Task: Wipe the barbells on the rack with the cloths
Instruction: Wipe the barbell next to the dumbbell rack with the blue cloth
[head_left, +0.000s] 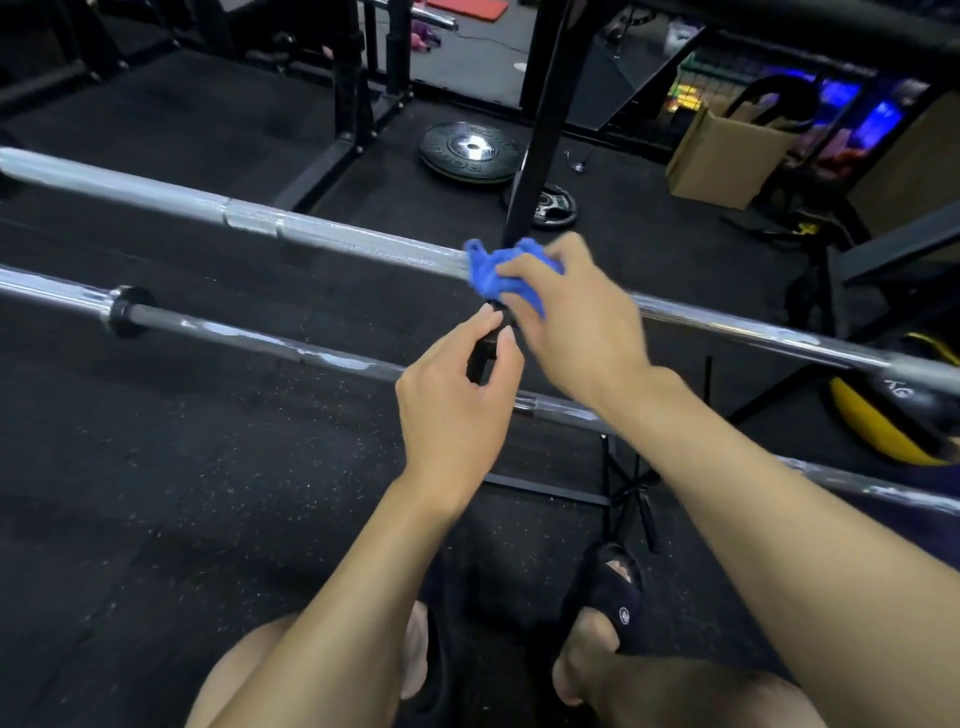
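The person is standing over two barbells lying side by side, both running from upper left to lower right. The right hand (566, 317) is gripping a bunched blue cloth (491, 270), fingers curled over it, and holding it against the farther barbell (249, 215) just in front of a black upright post (540, 119). The left hand (457, 395) is reaching toward the nearer barbell (249, 338), its thumb and fingers pinching a small black object (480, 358) that I cannot make out clearly. On the black rubber floor (156, 467) beyond, a weight plate (470, 150) is lying flat, with a smaller plate (553, 205) near it. A cardboard box (722, 156) is sitting off to the right. A yellow object (872, 421) is showing under the bars at the right edge.
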